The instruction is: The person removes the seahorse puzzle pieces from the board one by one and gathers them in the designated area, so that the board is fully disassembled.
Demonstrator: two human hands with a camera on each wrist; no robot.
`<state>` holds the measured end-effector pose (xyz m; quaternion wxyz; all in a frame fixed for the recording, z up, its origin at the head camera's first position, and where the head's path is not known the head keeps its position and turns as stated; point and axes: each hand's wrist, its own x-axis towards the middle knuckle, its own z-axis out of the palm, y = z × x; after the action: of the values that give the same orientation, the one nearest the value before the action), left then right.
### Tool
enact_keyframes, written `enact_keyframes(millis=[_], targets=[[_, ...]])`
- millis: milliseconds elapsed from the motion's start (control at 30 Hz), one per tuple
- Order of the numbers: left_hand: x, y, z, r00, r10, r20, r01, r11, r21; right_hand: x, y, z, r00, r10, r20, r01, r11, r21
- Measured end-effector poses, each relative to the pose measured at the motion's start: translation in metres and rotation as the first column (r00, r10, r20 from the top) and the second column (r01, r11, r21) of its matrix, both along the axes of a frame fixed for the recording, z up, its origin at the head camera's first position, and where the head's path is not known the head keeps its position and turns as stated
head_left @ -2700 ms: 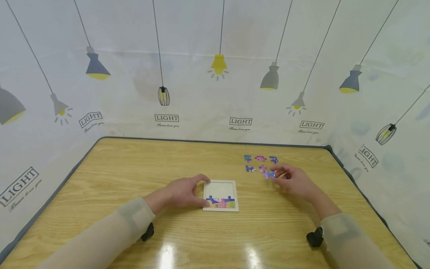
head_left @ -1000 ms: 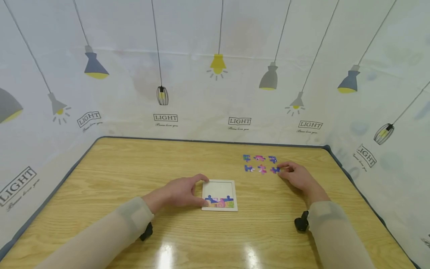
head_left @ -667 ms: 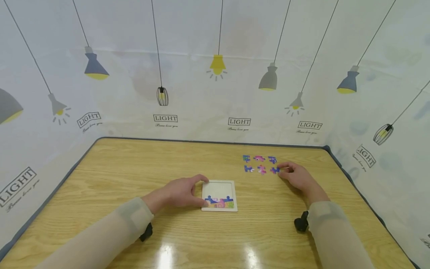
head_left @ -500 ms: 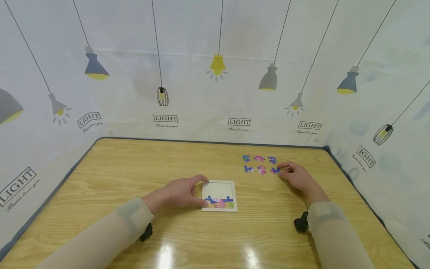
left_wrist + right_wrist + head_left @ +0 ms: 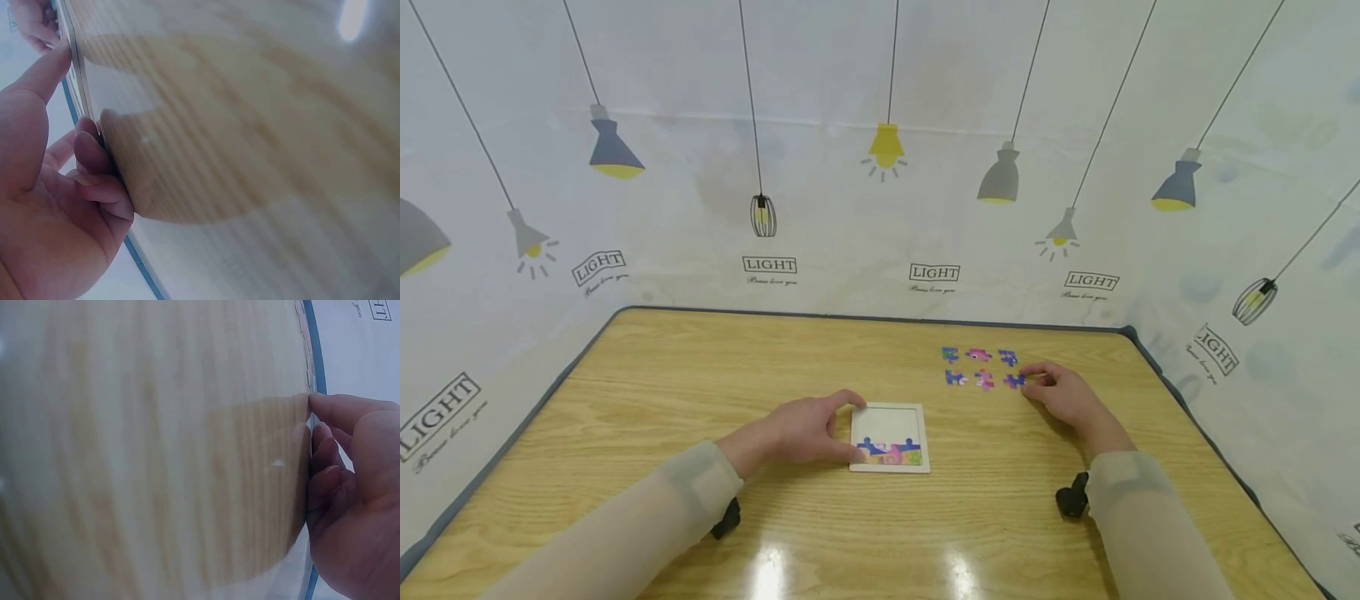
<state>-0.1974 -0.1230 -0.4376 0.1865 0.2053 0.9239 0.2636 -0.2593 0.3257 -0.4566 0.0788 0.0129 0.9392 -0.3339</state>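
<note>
"Frame [image 5: 891,423] sits gripped in the left hand [image 5: 808,429], bottom row [image 5: 892,454] filled!"
"Right hand [image 5: 1063,400] meets the near-right loose piece [image 5: 1013,381] on the table [image 5: 700,358]; pinching or just touching, can't tell."
"Choosing stage, I'd judge; next calls for lifting whichever fits."

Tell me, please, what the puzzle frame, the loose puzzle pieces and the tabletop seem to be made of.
Puzzle frame: perhaps wood or board, off-white and plain; no grain shows.
Loose puzzle pieces: flat and printed, so likely card or thin wood; their edges are too small to tell.
Tabletop: wood or wood-look laminate, glossy, going by the streaked grain and bright reflections.
</note>
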Motion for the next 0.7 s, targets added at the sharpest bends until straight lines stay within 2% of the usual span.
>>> enact_keyframes(millis=[700], targets=[[0.0006,-0.0007,0.0004,1.000,0.000,0.000,0.000,1.000,-0.003,0.0040,0.0025,-0.0025,0.999,0.010,-0.046,-0.012,0.999,-0.039]])
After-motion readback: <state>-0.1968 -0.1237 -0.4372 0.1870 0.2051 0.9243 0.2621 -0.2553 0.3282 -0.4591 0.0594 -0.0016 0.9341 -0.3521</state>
